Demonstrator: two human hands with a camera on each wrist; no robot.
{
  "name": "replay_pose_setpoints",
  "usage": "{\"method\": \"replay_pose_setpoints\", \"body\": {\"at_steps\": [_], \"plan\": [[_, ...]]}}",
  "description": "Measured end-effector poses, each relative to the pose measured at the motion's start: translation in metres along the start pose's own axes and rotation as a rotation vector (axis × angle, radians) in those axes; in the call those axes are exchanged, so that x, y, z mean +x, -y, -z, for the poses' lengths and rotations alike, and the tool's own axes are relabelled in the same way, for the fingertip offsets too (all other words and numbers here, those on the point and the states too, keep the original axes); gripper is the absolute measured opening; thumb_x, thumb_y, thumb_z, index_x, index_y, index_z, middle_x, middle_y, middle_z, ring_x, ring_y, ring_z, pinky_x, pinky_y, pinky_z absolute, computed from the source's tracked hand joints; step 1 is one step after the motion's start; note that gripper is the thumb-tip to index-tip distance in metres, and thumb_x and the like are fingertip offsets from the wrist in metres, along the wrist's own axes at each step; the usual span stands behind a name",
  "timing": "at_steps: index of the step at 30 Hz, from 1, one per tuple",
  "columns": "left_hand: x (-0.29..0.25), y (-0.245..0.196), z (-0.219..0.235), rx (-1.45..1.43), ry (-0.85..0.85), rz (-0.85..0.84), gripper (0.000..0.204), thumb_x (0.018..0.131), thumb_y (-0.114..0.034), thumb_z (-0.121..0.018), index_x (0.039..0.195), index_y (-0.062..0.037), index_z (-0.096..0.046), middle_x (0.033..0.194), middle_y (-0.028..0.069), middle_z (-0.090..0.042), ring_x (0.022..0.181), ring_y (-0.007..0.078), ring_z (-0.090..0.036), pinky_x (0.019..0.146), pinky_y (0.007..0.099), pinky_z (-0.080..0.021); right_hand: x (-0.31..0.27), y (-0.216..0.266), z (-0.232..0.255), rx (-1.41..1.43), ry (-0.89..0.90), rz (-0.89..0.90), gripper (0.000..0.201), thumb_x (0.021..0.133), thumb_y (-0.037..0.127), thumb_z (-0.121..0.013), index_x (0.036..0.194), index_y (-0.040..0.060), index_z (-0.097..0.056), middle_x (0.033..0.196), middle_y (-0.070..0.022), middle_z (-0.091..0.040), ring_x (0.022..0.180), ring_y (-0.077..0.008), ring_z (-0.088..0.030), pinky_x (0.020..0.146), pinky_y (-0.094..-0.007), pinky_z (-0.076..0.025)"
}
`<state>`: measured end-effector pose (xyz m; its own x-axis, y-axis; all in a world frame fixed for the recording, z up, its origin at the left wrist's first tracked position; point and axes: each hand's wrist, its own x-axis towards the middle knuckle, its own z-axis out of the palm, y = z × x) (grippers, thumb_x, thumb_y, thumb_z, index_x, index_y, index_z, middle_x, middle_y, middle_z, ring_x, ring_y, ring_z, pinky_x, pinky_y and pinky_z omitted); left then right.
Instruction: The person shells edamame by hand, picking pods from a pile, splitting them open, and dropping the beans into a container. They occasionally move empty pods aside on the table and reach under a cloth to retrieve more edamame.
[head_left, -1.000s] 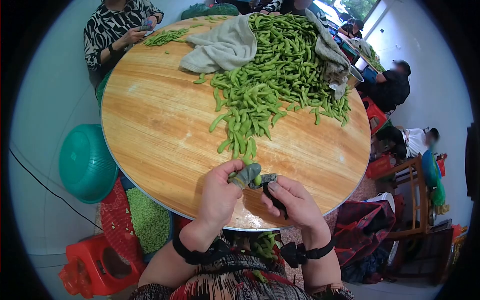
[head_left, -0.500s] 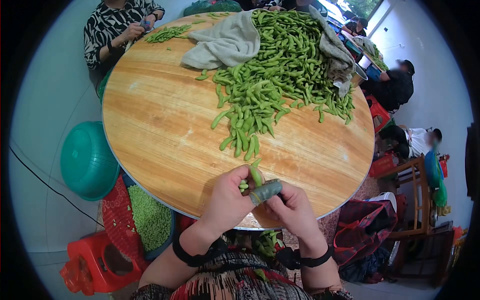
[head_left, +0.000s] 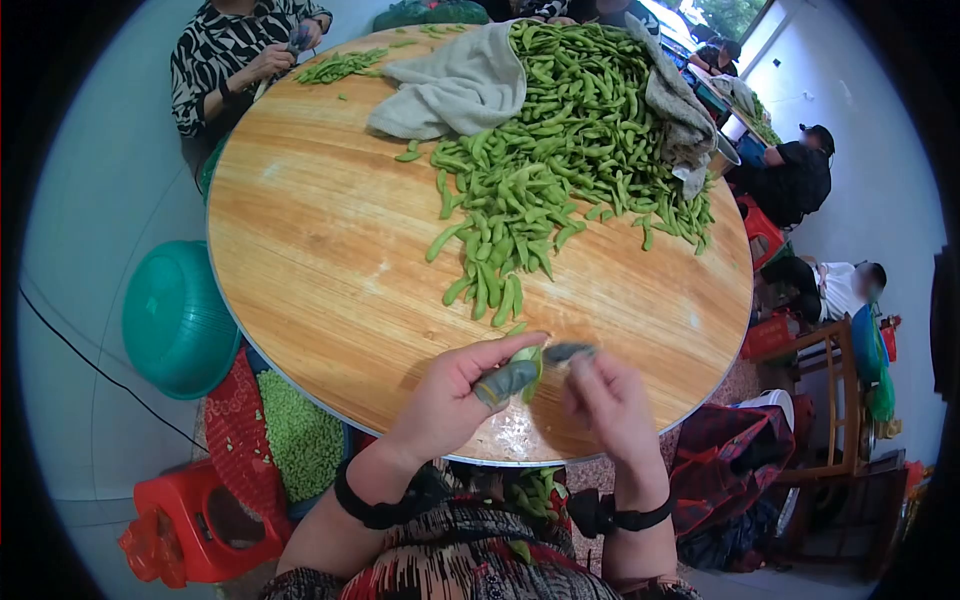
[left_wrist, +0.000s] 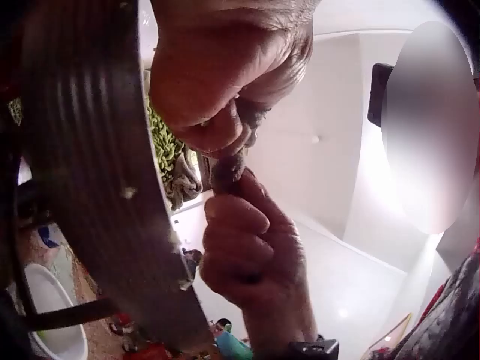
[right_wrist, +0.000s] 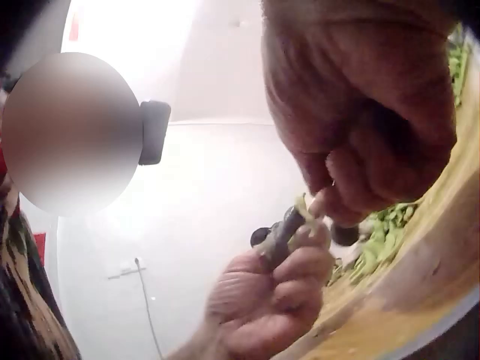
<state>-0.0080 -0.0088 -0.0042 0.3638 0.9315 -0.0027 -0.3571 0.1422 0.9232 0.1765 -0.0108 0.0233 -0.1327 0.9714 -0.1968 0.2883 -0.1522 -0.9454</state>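
Observation:
My left hand [head_left: 450,398] pinches a green edamame pod [head_left: 535,372] over the near part of the table. A grey-green finger cover [head_left: 507,382] sits on its thumb. My right hand [head_left: 612,402], blurred, is just right of the pod with its fingers curled. A dark cover [head_left: 570,352] at its fingertip points toward the pod. In the right wrist view, the right hand [right_wrist: 360,112] overlaps the left hand [right_wrist: 262,304] close to the covered thumb. I cannot tell whether the right hand grips anything.
The round wooden table [head_left: 330,240] bears a large heap of edamame pods [head_left: 580,110], partly under grey cloth [head_left: 455,85]. A tub of shelled beans [head_left: 300,435] stands low at left, near a teal basin [head_left: 175,320] and red stool [head_left: 215,520]. Another person [head_left: 235,65] sits across.
My right hand has drawn back to the right, away from the left thumb. The left hand's pod now lies beside the covered thumb; earlier it stood upright between the fingers.

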Motion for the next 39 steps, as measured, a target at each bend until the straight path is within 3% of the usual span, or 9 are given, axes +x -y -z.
{"method": "replay_pose_setpoints", "body": {"at_steps": [5,8,10,15,20,27,30,33,39], "plan": [[-0.006,-0.015,-0.008,0.572,-0.038,-0.193,0.05,0.081,-0.003,-0.058,0.129,-0.0107,-0.046,0.072,0.0021,-0.056,0.06,0.0075,-0.047,0.054,0.0208,-0.038,0.004,0.001,-0.003,0.244,0.219,0.019,0.018,0.085,0.01,-0.059,0.098,-0.0015,-0.061,0.085,-0.0005,-0.063,0.076,-0.0043,-0.054,0.07,-0.0202,-0.045],[-0.009,-0.02,0.005,0.653,-0.012,-0.222,0.049,0.078,-0.003,-0.06,0.126,-0.0108,-0.05,0.072,0.0062,-0.057,0.06,0.0112,-0.051,0.055,0.0246,-0.041,-0.001,0.007,-0.011,0.35,0.181,0.035,0.012,0.084,0.008,-0.059,0.091,-0.0017,-0.061,0.073,-0.0001,-0.06,0.062,-0.0037,-0.052,0.056,-0.018,-0.043],[-0.007,-0.018,0.022,0.873,0.357,-0.563,0.039,0.074,-0.004,-0.065,0.112,-0.0094,-0.06,0.071,0.0081,-0.059,0.062,0.0138,-0.056,0.054,0.0255,-0.043,-0.002,-0.002,-0.011,0.882,0.41,-0.276,0.006,0.084,0.006,-0.058,0.086,-0.0005,-0.056,0.058,0.0022,-0.048,0.043,-0.0032,-0.041,0.04,-0.0169,-0.033],[-0.017,-0.005,0.014,0.425,0.205,-0.444,0.011,0.076,-0.001,-0.062,0.085,-0.0044,-0.056,0.071,0.0057,-0.057,0.06,0.0156,-0.056,0.054,0.0258,-0.044,-0.004,-0.012,-0.034,1.315,0.464,-0.399,0.006,0.085,0.005,-0.055,0.087,0.0014,-0.051,0.051,0.0041,-0.038,0.036,-0.0035,-0.03,0.034,-0.0173,-0.024],[-0.02,0.0,0.016,-0.515,0.13,0.108,0.012,0.086,-0.003,-0.051,0.096,-0.004,-0.045,0.083,0.0065,-0.055,0.053,0.0059,-0.042,0.045,0.019,-0.032,0.003,0.002,-0.039,0.927,0.218,-0.139,0.006,0.086,0.006,-0.054,0.085,0.0002,-0.052,0.053,0.0044,-0.039,0.038,-0.0019,-0.03,0.034,-0.0169,-0.023],[-0.008,-0.016,0.02,-0.355,-0.198,0.147,0.019,0.084,0.004,-0.042,0.101,-0.0027,-0.047,0.084,0.0078,-0.055,0.052,0.0041,-0.036,0.042,0.0147,-0.026,0.008,0.016,-0.007,0.801,0.409,-0.034,0.017,0.085,0.013,-0.058,0.084,-0.0031,-0.055,0.051,0.0026,-0.041,0.041,-0.0031,-0.035,0.038,-0.0188,-0.028],[-0.01,-0.017,0.029,-0.468,-0.309,0.117,0.028,0.083,0.006,-0.038,0.107,-0.0015,-0.049,0.086,0.0082,-0.054,0.054,0.0047,-0.038,0.042,0.0144,-0.026,0.026,0.029,-0.014,-0.76,0.026,0.326,0.034,0.08,0.03,-0.064,0.078,-0.0025,-0.054,0.052,-0.0144,-0.054,0.049,-0.024,-0.058,0.047,-0.035,-0.045],[-0.009,-0.013,0.024,-0.462,-0.263,0.102,0.031,0.084,0.004,-0.037,0.111,-0.0012,-0.05,0.087,0.0075,-0.054,0.057,0.0048,-0.039,0.042,0.0145,-0.026,0.037,0.018,-0.035,-1.132,-0.117,0.358,0.032,0.078,0.029,-0.063,0.073,0.0004,-0.052,0.056,-0.018,-0.056,0.054,-0.0332,-0.058,0.05,-0.0397,-0.047],[-0.011,-0.01,0.012,-0.376,-0.267,0.152,0.029,0.084,0.004,-0.043,0.112,-0.0019,-0.05,0.086,0.0063,-0.053,0.058,0.0047,-0.041,0.042,0.0129,-0.026,0.031,0.002,-0.026,-0.88,-0.172,0.389,0.021,0.078,0.017,-0.061,0.07,0.0001,-0.052,0.058,-0.0146,-0.058,0.053,-0.0304,-0.058,0.049,-0.0384,-0.045]]}}
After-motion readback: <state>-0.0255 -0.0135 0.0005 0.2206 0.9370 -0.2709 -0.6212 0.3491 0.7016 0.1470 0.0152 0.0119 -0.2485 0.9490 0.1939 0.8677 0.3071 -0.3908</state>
